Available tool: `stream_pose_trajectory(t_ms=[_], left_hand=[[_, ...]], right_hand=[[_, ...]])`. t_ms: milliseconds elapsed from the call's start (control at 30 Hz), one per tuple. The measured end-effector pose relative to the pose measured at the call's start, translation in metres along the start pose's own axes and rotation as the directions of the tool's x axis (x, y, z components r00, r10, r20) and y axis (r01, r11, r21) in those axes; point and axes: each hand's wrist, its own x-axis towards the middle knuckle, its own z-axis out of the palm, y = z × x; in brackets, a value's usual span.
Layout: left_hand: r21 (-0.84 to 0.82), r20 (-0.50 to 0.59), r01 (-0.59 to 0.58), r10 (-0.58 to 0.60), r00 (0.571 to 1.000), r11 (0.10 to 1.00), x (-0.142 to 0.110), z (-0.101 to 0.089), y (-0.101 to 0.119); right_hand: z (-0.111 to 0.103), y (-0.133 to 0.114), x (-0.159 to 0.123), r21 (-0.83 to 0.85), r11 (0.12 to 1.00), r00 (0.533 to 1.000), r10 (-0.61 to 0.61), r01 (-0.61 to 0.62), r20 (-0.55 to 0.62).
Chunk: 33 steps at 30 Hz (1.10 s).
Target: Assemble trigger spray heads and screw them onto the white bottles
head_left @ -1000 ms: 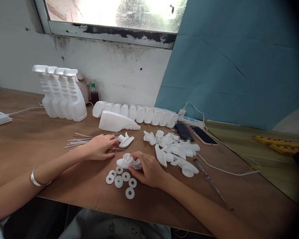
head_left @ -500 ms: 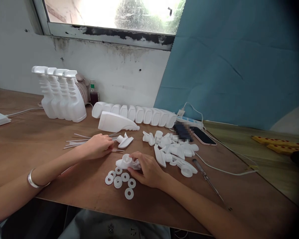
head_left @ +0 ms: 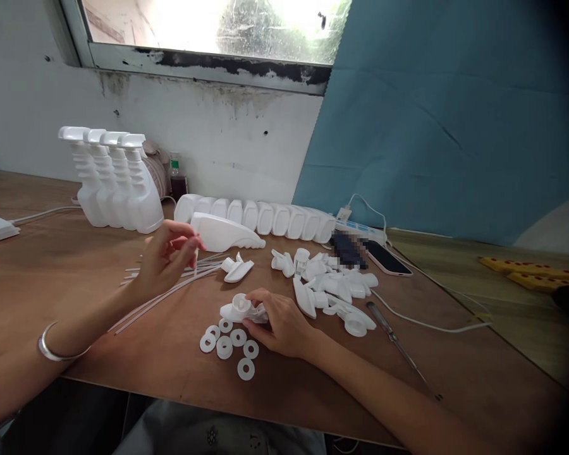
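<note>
My right hand (head_left: pixel 282 322) is closed round one end of a white trigger spray head (head_left: pixel 241 306); its round collar opening faces up, just above the table. Several flat white ring washers (head_left: pixel 246 368) lie in front of it. My left hand (head_left: pixel 171 253) is raised over the table, thumb and fingers pinched on a thin white plastic tube (head_left: pixel 195 264), seen nearly end-on below the fingertips. Under that hand, more thin tubes (head_left: pixel 171 294) lie loosely bunched. Another spray head (head_left: pixel 238 270) lies on its side between the hands.
Several loose spray heads (head_left: pixel 334 284) are piled to the right, beside a screwdriver (head_left: pixel 393 338). White bottles (head_left: pixel 265 219) lie in a row at the back, with one bottle (head_left: pixel 220 232) in front. Assembled spray bottles (head_left: pixel 118 183) stand at left. A phone (head_left: pixel 389 259) and cables lie at right.
My left hand has lifted off the tube bunch, moving up and left with a tube pinched in it. Some tubes on the table have shifted. My right hand and its spray head stay put.
</note>
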Motion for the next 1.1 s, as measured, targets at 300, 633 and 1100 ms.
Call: stream_pose_trajectory(t_ms=[300,633,1100], left_hand=[[-0.172,-0.111,0.148,-0.168,0.979,0.974,0.008,0.001,-0.011],[-0.045,0.349,0.411,-0.371,0.861,0.910,-0.014,0.021,-0.021],[0.026,0.054,0.318,-0.319,0.946,0.948,0.007,-0.003,-0.006]], right_hand=[[0.000,0.000,0.001,0.000,1.000,1.000,-0.009,0.009,-0.003],[-0.001,-0.001,0.002,-0.006,1.000,1.000,-0.012,0.012,0.001],[0.000,0.000,0.001,0.000,1.000,1.000,-0.008,0.008,0.002]])
